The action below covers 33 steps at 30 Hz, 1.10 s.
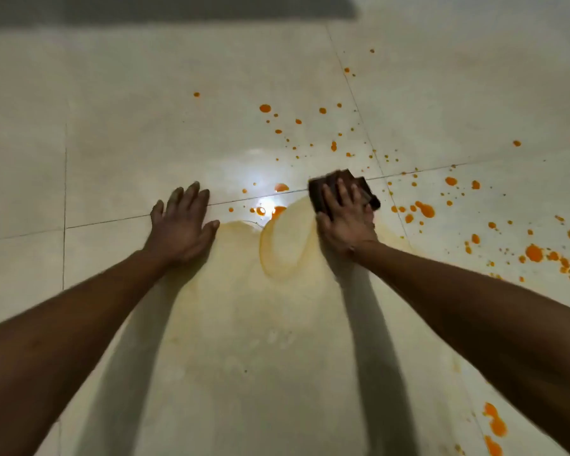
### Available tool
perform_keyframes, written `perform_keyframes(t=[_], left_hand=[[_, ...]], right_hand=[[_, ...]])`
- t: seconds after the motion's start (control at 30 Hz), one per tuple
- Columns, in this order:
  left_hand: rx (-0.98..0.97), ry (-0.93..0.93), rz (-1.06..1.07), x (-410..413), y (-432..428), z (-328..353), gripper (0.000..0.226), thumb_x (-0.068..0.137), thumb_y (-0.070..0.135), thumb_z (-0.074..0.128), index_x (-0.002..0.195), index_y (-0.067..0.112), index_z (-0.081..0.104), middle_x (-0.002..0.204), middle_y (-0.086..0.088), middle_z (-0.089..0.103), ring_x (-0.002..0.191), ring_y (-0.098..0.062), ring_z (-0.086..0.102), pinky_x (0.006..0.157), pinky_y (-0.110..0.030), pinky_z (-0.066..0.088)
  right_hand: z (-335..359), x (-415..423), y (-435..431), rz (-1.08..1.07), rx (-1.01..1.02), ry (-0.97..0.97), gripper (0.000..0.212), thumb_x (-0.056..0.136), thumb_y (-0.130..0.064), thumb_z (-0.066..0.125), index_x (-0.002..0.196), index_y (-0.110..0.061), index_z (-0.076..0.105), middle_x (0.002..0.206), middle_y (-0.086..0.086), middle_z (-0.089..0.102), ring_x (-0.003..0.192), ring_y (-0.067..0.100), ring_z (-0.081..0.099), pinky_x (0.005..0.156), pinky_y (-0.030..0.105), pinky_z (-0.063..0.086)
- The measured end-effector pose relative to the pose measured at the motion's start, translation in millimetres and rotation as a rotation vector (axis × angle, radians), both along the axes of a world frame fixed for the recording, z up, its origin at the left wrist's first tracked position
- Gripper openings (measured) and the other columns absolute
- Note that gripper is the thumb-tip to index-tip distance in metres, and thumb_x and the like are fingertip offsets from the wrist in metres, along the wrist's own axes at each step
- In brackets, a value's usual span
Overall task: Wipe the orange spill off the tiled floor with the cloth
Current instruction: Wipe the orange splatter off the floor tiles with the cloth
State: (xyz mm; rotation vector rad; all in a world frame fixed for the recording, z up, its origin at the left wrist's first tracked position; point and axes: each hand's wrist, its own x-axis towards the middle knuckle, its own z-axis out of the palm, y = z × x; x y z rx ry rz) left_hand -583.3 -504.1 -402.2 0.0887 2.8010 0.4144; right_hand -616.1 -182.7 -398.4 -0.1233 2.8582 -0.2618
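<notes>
While pressing the dark cloth down on the floor by the middle tile line, right hand fingers spread flat on it, push outward through the orange drops; keep left hand flat, fingers apart.

1. The left forearm and right forearm are bare skin up to the wrists, long and lean.
2. The left hand is broad, and its fingertips carry a dull greyish, dusty film.
3. The right hand is bare too, with a small pale fleck at the wrist.
4. Knuckle ridges show on the backs of both hands.
</notes>
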Motion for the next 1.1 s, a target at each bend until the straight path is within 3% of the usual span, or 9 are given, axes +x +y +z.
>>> perform_keyframes(t=[0.13,0.3,0.5,0.63,0.73,0.83,0.93,1.03,1.1], left_hand=[[-0.037,0.174,0.048,7,0,-25,0.064,0.096,0.050,0.024,0.153,0.021,0.022,0.164,-0.002,0.014,0.150,-0.026,0.011,0.118,-0.053,0.008],[-0.011,0.111,0.038,2,-1,-23,0.066,0.094,0.052,0.023,0.152,0.021,0.023,0.164,-0.002,0.015,0.150,-0.028,0.010,0.117,-0.055,0.007],[-0.011,0.141,0.039,5,0,-23,0.064,0.096,0.050,0.026,0.153,0.020,0.024,0.163,-0.001,0.016,0.150,-0.027,0.011,0.117,-0.053,0.006],[0.036,0.182,0.056,-1,-3,-31,0.063,0.097,0.046,0.027,0.154,0.020,0.022,0.164,0.001,0.013,0.151,-0.022,0.008,0.121,-0.049,0.004],[0.199,0.160,0.093,1,-2,-26,0.062,0.096,0.039,0.029,0.154,0.017,0.024,0.164,-0.001,0.016,0.151,-0.019,0.009,0.122,-0.042,0.002],[0.301,0.204,0.201,7,-18,-10,0.056,0.097,0.031,0.033,0.151,0.014,0.030,0.162,-0.004,0.021,0.149,-0.023,0.016,0.119,-0.037,0.010],[0.146,0.276,0.191,22,-61,-4,0.050,0.098,0.028,0.034,0.146,0.013,0.038,0.159,-0.007,0.029,0.146,-0.028,0.023,0.116,-0.045,0.017],[0.003,0.256,0.243,46,-113,-5,0.053,0.097,0.033,0.031,0.143,0.011,0.042,0.156,-0.012,0.034,0.142,-0.034,0.030,0.112,-0.052,0.022],[-0.030,0.215,0.300,64,-125,-3,0.055,0.096,0.036,0.031,0.143,0.010,0.043,0.155,-0.013,0.034,0.140,-0.036,0.031,0.110,-0.052,0.023]], right_hand=[[-22,23,-105,0.222,-0.121,0.104,0.064,0.096,-0.041,0.034,0.155,-0.030,0.013,0.165,0.002,-0.001,0.150,0.024,-0.008,0.118,0.056,0.004],[-6,131,-3,0.333,-0.026,-0.001,0.067,0.094,-0.048,0.037,0.155,-0.033,0.015,0.164,0.002,0.003,0.151,0.025,0.001,0.114,0.058,0.019],[-7,-25,-33,-0.056,0.011,0.039,0.070,0.091,-0.053,0.023,0.156,-0.031,0.005,0.164,0.004,-0.007,0.150,0.026,-0.009,0.118,0.056,0.008],[-25,-12,-119,0.168,-0.066,0.089,0.067,0.094,-0.046,0.029,0.156,-0.031,0.011,0.164,0.003,0.000,0.150,0.024,-0.007,0.116,0.054,0.002],[-16,63,-77,0.414,-0.080,0.034,0.067,0.093,-0.046,0.032,0.155,-0.030,0.015,0.164,0.003,0.002,0.151,0.024,-0.003,0.118,0.056,0.009],[-12,30,-49,0.287,-0.038,0.056,0.068,0.091,-0.051,0.026,0.155,-0.032,0.013,0.164,0.002,0.000,0.150,0.023,-0.004,0.116,0.057,0.012],[-18,-27,-135,0.148,-0.089,0.120,0.069,0.091,-0.047,0.029,0.155,-0.028,0.017,0.164,0.007,0.004,0.150,0.026,-0.003,0.118,0.056,0.008],[-28,48,-194,0.511,-0.167,0.110,0.065,0.092,-0.044,0.034,0.153,-0.026,0.027,0.163,0.007,0.012,0.151,0.027,0.001,0.117,0.056,0.009],[-21,118,-147,0.724,-0.157,0.062,0.064,0.094,-0.044,0.040,0.154,-0.030,0.023,0.164,0.003,0.009,0.151,0.024,0.000,0.117,0.054,0.012]])
